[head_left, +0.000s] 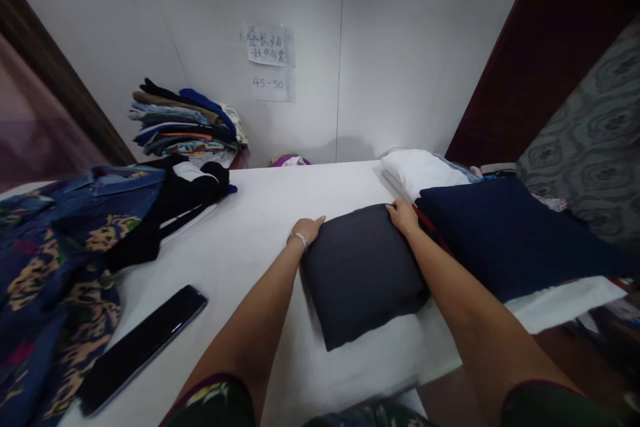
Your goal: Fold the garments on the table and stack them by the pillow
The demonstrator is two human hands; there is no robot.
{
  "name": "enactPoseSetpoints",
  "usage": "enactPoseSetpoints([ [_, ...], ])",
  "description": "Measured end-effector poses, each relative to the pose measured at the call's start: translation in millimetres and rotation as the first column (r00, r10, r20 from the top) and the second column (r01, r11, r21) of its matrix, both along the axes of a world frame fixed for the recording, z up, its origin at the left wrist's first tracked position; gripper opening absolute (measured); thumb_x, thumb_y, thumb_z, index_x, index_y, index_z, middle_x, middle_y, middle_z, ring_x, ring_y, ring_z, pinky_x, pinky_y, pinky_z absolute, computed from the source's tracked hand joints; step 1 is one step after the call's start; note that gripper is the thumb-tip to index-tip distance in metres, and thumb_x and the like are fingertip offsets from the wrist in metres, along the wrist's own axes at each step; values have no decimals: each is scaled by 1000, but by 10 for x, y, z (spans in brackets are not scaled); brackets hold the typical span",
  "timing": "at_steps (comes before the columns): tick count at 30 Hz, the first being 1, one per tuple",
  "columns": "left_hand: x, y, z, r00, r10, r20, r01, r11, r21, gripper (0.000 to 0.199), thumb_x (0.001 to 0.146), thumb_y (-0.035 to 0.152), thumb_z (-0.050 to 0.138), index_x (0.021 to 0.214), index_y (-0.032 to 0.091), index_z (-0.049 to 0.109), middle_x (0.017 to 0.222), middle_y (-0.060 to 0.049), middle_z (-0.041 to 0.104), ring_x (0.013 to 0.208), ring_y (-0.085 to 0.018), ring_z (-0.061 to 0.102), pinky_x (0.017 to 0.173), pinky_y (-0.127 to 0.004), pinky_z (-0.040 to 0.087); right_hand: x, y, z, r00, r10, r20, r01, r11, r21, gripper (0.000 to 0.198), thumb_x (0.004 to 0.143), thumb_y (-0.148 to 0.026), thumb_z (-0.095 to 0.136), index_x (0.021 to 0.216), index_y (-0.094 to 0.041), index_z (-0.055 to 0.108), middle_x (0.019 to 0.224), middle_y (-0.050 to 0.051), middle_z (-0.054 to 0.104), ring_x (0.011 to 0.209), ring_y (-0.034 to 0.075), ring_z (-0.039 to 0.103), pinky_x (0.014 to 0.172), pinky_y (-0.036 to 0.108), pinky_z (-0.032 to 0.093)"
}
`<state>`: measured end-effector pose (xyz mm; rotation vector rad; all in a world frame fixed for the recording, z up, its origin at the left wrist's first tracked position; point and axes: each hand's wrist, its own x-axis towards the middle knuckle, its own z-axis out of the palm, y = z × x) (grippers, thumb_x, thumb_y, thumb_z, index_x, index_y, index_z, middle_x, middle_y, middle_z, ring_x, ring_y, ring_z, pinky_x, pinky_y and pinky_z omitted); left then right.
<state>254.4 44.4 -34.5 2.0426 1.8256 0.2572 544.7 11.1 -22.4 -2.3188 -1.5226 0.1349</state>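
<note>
A dark grey garment (pixel 367 273), folded into a thick square, lies on the white table (pixel 265 213) in front of me. At its far left corner, my left hand (pixel 306 231) grips the edge, thumb on top and the other fingers mostly hidden. My right hand (pixel 403 216) pinches the far right corner in the same way. A beaded bracelet (pixel 301 239) circles my left wrist. Right beside my right forearm lies a navy blue cloth (pixel 490 233), spread over other fabric.
On the left lie a patterned denim jacket (pixel 55 267) and black clothing (pixel 150 213). A phone (pixel 145 347) rests near the front left. Folded clothes stand in a stack (pixel 185 123) by the wall, below handwritten paper signs (pixel 270 47). White fabric (pixel 425 167) sits at the back right.
</note>
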Motion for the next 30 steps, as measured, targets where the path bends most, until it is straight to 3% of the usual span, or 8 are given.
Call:
enactPoseSetpoints([
  [8, -4, -87, -52, 996, 58, 71, -60, 998, 30, 48, 89, 52, 40, 81, 16, 72, 99, -15, 72, 98, -26, 65, 80, -30, 46, 38, 41, -69, 999, -20, -27, 20, 1000, -15, 35, 89, -47, 45, 101, -21, 65, 103, 10, 69, 98, 26, 62, 77, 33, 45],
  [12, -93, -237, -28, 986, 108, 127, -121, 988, 101, 33, 90, 40, 45, 102, 18, 66, 107, -9, 69, 102, -21, 63, 86, -29, 46, 55, 40, -87, 1000, -5, -29, 5, 1000, -12, 36, 90, -47, 43, 104, -22, 65, 106, 10, 69, 100, 26, 62, 78, 32, 45],
  [15, -182, -441, -81, 958, 137, 251, -185, 966, 179, 39, 88, 36, 51, 120, 15, 57, 125, -12, 60, 115, -22, 56, 97, -32, 43, 69, 46, -116, 1000, 5, -27, -6, 1000, -13, 37, 90, -46, 43, 107, -22, 65, 111, 10, 68, 104, 26, 60, 81, 33, 45],
  [17, -225, -632, -123, 892, 185, 413, -264, 953, 145, 52, 84, 37, 58, 128, 11, 50, 134, -17, 53, 123, -25, 51, 103, -35, 40, 67, 57, -127, 1000, 16, -27, -16, 1000, -16, 39, 90, -46, 42, 110, -22, 64, 114, 10, 67, 107, 27, 60, 84, 34, 45],
  [20, -243, -967, -121, 679, 292, 674, -346, 936, -58, 64, 80, 38, 66, 133, 11, 43, 141, -19, 46, 128, -26, 47, 105, -36, 39, 57, 77, -110, 998, 55, -31, -56, 998, -25, 42, 91, -45, 40, 117, -20, 62, 120, 12, 65, 112, 28, 58, 89, 37, 44],
  [25, -236, -1385, 27, 282, 427, 859, -243, 898, -367, 76, 75, 36, 74, 138, 18, 36, 140, -16, 48, 121, -25, 54, 91, -35, 51, 171, 2, 10, 983, 170, -69, -175, 982, -66, 48, 92, -44, 42, 130, -17, 55, 134, 11, 57, 125, 25, 50, 101, 32, 38],
  [28, -215, -1453, 47, 229, 498, 836, -182, 866, -466, 88, 70, 42, 78, 140, 17, 32, 133, -18, 54, 111, -27, 60, 82, -40, 55, 335, -185, 61, 983, 159, -90, -168, 981, -102, 62, 91, -51, 43, 138, -11, 46, 142, 14, 47, 132, 26, 43, 107, 32, 32],
  [30, -164, -1444, 15, 232, 449, 863, -151, 893, -424, 86, 63, 40, 82, 135, 18, 40, 123, -17, 62, 105, -27, 64, 84, -40, 55, 419, -325, 70, 986, 126, -104, -140, 981, -135, 69, 89, -57, 42, 138, -8, 45, 143, 17, 45, 132, 28, 42, 107, 34, 32],
])
